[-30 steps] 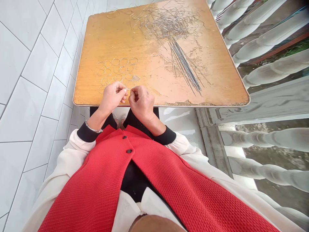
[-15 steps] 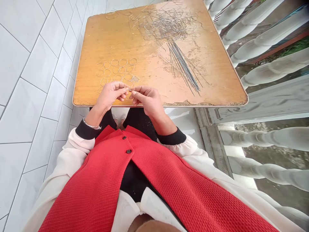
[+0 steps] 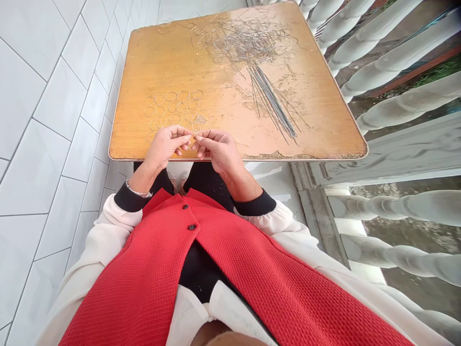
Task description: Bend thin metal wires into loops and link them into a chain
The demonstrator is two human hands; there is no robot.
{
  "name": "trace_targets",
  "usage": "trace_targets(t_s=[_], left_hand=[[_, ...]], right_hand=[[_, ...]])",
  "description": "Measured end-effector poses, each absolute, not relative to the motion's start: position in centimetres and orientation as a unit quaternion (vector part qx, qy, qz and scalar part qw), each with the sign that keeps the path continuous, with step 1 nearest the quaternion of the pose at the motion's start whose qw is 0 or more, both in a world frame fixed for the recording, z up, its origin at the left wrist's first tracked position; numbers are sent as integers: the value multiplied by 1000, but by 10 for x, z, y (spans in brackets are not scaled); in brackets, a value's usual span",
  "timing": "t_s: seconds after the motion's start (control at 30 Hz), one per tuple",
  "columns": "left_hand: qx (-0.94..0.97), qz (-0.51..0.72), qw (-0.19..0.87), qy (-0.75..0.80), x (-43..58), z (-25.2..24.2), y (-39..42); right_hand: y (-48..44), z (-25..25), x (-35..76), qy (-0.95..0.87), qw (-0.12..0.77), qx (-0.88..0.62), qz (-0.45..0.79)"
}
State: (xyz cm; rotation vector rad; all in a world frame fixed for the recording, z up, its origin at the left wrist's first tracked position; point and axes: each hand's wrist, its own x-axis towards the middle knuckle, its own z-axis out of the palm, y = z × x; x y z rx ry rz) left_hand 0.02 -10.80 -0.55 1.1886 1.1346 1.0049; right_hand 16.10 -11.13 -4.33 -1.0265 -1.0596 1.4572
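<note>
The left hand (image 3: pixel 164 146) and right hand (image 3: pixel 218 151) pinch a thin wire (image 3: pixel 194 139) over the tabletop (image 3: pixel 154 62), just below wire rings (image 3: pixel 173 108); straight wires (image 3: pixel 272 101) and a tangle (image 3: pixel 248 41) lie upper center.

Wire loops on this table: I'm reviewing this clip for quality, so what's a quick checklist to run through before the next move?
1. Left hand and right hand meet at the fingertips above the table: ok.
2. Grip on the thin wire between them: cannot tell, it is too fine and partly hidden.
3. Wire loops lie apart from the wire tangle: ok.
4. Straight wires lie in a loose bundle to the right of the hands: ok.
5. Near edge of the wooden tabletop is smooth: not ok, it is chipped right of the hands.
</note>
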Motion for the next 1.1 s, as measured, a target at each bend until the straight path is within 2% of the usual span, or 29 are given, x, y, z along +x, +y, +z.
trace_targets(t_s=[0.27,0.53,0.77,1.1], left_hand=[[489,437,596,463,7,-7,-114],[469,442,609,462,9,-4,-118],[467,437,598,483,8,-8,-122],[465,453,579,493,5,-11,-121]], right_hand=[[-107,-46,157,-452,537,-403,588],[-106,-47,156,-539,537,-480,436],[-100,-50,150,-483,540,-458,516],[-113,-40,162,-524,531,-428,511]])
